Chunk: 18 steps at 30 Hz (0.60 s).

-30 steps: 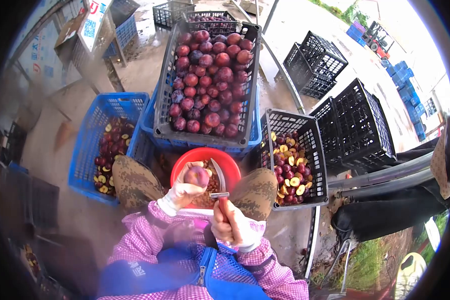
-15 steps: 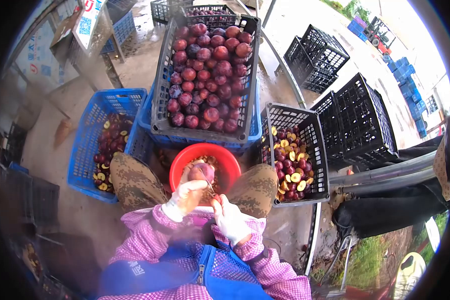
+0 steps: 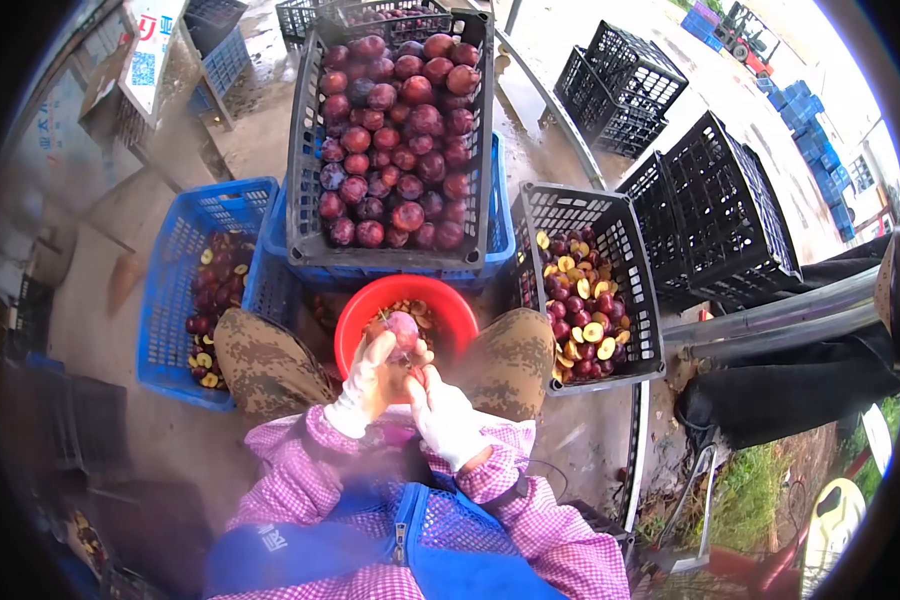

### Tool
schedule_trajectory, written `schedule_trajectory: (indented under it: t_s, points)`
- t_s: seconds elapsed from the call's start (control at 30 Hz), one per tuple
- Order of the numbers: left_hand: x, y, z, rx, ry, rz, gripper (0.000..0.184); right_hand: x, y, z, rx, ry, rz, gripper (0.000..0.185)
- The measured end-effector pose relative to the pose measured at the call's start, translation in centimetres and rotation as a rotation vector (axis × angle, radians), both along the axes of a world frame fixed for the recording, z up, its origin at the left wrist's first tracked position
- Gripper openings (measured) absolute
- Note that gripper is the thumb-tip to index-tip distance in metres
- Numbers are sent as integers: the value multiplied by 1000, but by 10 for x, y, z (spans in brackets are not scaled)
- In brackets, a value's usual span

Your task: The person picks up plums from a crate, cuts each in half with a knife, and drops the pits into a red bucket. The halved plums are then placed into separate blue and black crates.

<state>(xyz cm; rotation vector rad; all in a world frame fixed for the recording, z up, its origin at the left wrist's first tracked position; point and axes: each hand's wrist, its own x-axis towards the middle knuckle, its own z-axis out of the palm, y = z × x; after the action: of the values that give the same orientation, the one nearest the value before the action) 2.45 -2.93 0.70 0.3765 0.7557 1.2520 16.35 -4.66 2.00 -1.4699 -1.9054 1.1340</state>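
My left hand (image 3: 368, 385), in a white glove with bare fingertips, is closed around a reddish plum (image 3: 402, 328) above a red tub (image 3: 458, 318) between my knees. Pits and scraps (image 3: 420, 312) lie inside the tub. Close below the plum, my gloved right hand (image 3: 444, 414) grips a small knife by its red handle (image 3: 425, 376); its blade is hard to make out now. Straight ahead, a black crate (image 3: 302, 190) full of whole plums (image 3: 395, 140) rests on a blue crate (image 3: 500, 225).
Halved plums (image 3: 585, 310) fill part of a black crate (image 3: 650, 340) on my right. More lie in a blue crate (image 3: 170, 290) on my left. Stacked black crates (image 3: 715, 215) stand farther right, near a person's dark-clad leg (image 3: 780, 400). A forklift (image 3: 745, 38) is in the distance.
My hands have come closer together around the plum. The knife blade, seen against the plum before, is now mostly hidden. The view has shifted slightly.
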Motion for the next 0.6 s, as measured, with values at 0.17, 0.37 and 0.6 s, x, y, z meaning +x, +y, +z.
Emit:
schedule_trajectory:
  t_s: [0.17,0.37,0.6]
  points:
    - [-8,10,5,401,547,106,49,-7,-8,2,16,214,-38,28]
    - [4,4,-22,95,-111,74,62,-14,-3,-15,92,-10,-66,32]
    - [3,8,0,59,-190,76,48,-17,-5,-12,10,67,-71,24]
